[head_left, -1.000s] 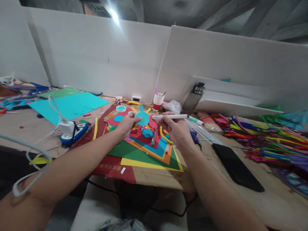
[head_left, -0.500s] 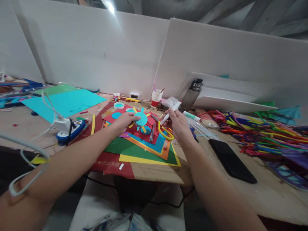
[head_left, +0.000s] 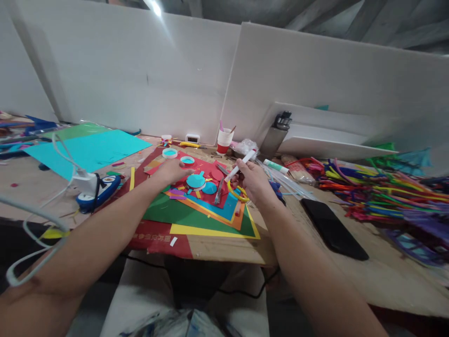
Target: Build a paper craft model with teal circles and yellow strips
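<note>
My left hand (head_left: 172, 172) is open with nothing in it, its thumb and fingers apart above the paper pile. Just right of its fingertips lies a blue paper cutout (head_left: 195, 180), round with small tabs sticking out, resting on a white-rimmed piece. A second blue paper disc (head_left: 209, 188) sits beside it. My right hand (head_left: 253, 178) is closed around a slim white pen (head_left: 241, 164), slanting, with a reddish upper end. Below that hand lies a bent yellow pipe cleaner (head_left: 231, 191). Scissors (head_left: 219, 189) rest on the red paper to its left.
Stacked coloured sheets (head_left: 189, 217) lie in front of me. Behind stand a paper cup (head_left: 224, 142), a yellow cutter (head_left: 191, 145) and a grey bottle (head_left: 276, 138). A black phone (head_left: 333, 228) and pipe cleaners (head_left: 368, 192) lie right; a blue power strip (head_left: 100, 194) is left.
My left hand has let go of the round blue cutout, which now lies on the pile, and has drawn back left. The right hand still holds the white pen.
</note>
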### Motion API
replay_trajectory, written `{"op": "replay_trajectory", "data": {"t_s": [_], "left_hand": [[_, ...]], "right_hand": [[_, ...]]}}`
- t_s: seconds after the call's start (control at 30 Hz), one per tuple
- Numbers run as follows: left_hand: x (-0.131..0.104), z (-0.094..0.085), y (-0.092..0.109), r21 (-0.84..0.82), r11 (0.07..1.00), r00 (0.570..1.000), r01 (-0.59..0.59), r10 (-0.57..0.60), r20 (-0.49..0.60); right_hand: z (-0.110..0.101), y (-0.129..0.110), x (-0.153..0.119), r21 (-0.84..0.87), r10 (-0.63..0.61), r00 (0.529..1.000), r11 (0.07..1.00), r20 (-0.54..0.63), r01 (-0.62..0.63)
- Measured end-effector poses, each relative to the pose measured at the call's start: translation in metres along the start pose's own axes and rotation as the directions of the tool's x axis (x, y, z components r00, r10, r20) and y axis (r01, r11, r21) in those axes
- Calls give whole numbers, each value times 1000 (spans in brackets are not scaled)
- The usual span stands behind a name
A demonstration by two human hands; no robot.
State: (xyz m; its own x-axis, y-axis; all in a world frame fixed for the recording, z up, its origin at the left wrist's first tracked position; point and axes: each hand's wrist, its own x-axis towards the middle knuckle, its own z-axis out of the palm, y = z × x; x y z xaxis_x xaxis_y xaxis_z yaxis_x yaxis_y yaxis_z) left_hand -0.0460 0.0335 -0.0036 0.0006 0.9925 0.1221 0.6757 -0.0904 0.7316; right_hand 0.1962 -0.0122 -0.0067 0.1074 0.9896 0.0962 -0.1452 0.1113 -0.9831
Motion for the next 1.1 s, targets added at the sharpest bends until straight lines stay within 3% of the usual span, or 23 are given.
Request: {"op": "replay_trajectory", "data": {"t_s": [0.03,0.1,0.2,0.3,0.4,0.53,0.77,0.87,0.97,1.03,1.1], "left_hand": [[-2,-3,3,99,994,997,-36,42,-61],[-7,-5,12,128,977,977,-173,187,-106],[-21,2,24,-98,942,944,-321,326,43],[-36,14,34,-220,920,894,-324,373,246],[-46,23,40,-302,898,834,-320,418,359],[-50,28,41,-350,913,830,-208,354,431],[-49,30,46,-338,931,855,-139,285,433],[-49,30,48,-379,921,858,-87,262,441],[-51,29,46,-386,922,838,-41,242,489],[-53,28,43,-347,938,829,-12,203,521],[-55,28,42,-281,959,846,-46,187,500]], "right_hand": [[1,0,-1,11,3,1000,1000,8,-3],[4,0,-3,28,-3,1000,1000,23,3],[10,3,-6,53,-26,997,998,66,22],[16,7,-8,92,-48,992,995,121,37],[20,12,-8,115,-75,983,992,168,56],[20,16,-8,81,-71,983,995,171,58],[30,13,-13,125,-40,999,991,-10,41],[31,10,-11,166,4,999,986,-37,2],[15,3,0,227,32,984,974,-175,9],[-3,-3,10,309,33,928,947,-371,90],[-17,-8,16,331,20,911,935,-411,129]]}}
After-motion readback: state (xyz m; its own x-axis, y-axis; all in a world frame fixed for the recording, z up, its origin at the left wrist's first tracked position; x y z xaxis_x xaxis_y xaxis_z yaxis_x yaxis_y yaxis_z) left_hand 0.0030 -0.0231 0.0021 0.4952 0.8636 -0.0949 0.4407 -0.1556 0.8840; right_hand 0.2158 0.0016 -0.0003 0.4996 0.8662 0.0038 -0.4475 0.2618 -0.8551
